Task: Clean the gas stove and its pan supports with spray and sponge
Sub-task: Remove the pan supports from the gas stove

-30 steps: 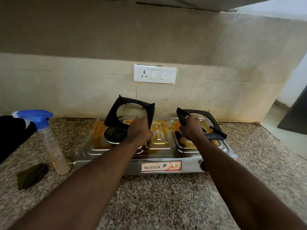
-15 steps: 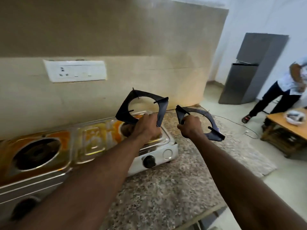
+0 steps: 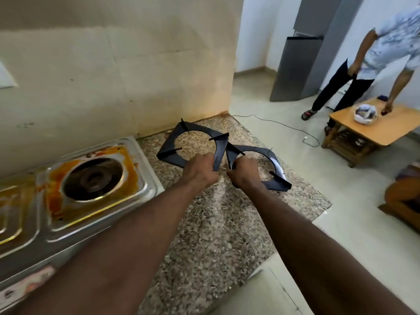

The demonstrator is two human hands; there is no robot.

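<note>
Gripping the left pan support (image 3: 170, 144) with the left hand (image 3: 200, 170), fingers curled round its near corner. Gripping the right pan support (image 3: 276, 186) with the right hand (image 3: 243, 173) the same way. Held tilted, low over the counter (image 3: 216, 223), just beside the stove (image 3: 145, 178), likely to leave the stove top bare for scrubbing. Touching the counter or not: cannot tell. Counting up: two supports, two hands, one stove, one burner (image 3: 91, 180) in view, orange mess (image 3: 56, 194) around it
</note>
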